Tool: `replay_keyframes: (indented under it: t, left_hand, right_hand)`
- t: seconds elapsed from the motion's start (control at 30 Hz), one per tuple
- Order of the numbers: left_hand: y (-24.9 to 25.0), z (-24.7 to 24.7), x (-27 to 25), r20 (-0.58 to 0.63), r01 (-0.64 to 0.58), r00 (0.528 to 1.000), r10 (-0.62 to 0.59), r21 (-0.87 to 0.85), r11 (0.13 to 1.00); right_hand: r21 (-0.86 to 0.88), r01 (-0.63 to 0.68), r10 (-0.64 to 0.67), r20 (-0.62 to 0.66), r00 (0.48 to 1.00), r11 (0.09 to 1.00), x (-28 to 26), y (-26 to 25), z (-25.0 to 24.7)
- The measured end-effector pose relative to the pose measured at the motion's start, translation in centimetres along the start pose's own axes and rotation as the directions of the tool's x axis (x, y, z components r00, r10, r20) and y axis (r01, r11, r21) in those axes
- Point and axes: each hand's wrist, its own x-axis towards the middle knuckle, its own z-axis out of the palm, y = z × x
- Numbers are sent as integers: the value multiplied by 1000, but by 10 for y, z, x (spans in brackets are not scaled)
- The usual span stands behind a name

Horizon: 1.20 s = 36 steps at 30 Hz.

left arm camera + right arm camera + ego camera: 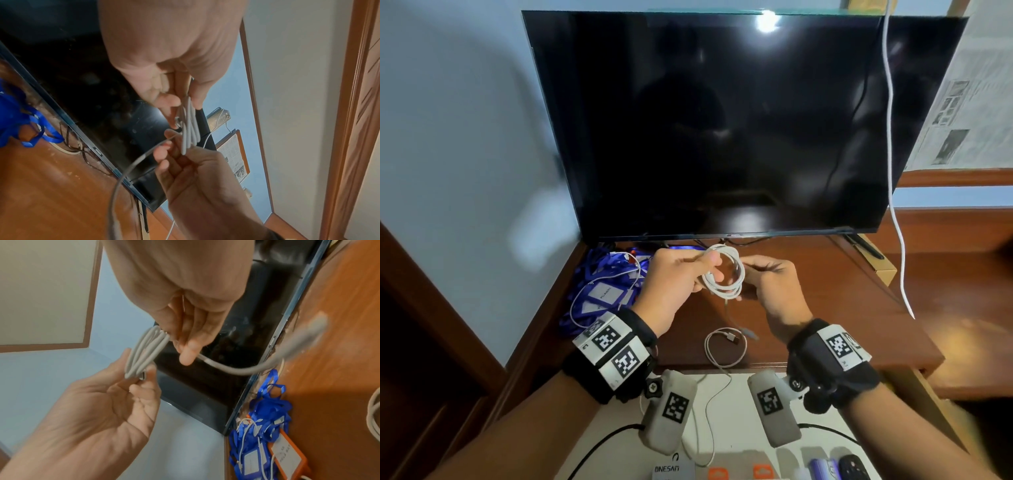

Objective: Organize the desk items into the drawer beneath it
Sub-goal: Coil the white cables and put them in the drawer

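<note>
A white charging cable wound into a small coil (726, 274) hangs above the brown desk (825, 308), in front of the TV. My left hand (705, 272) pinches the coil's left side between thumb and fingers. My right hand (748, 277) holds its right side. In the left wrist view the coil (190, 123) shows edge-on between both hands, and a loose tail (131, 165) curves down. The right wrist view shows the tail's connector end (308, 335), blurred. A second white cable (726, 346) lies looped on the desk and trails into the open drawer (739, 435).
A black TV (722, 120) stands at the back of the desk. A heap of blue lanyards with badge holders (602, 287) lies at the left. The drawer holds a card (674, 469), orange items (760, 471), batteries (822, 467) and a black device (854, 466). A white cord (893, 171) hangs at right.
</note>
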Motion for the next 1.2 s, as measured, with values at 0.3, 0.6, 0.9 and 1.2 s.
replay_keyframes:
  t: [0.3,0.6,0.9,1.2]
  left_hand:
    - [-4,1,0,-69,-96,992,102,78,992]
    - [-21,0,5,64,-91,995,74,309,947]
    - [-16,-11,9,202,66,973,-111,221,973]
    - [-23,-14,9,168,112,973,-157,246,963]
  right_hand:
    - [50,-71,65,114,991,996,-7,-6,5]
    - [270,-242,203,164,965,932,-5,-6,2]
    - [258,-308,183,414,892,916,-11,-6,2]
    - [-70,-178,192,376,907,981,-12,-2,1]
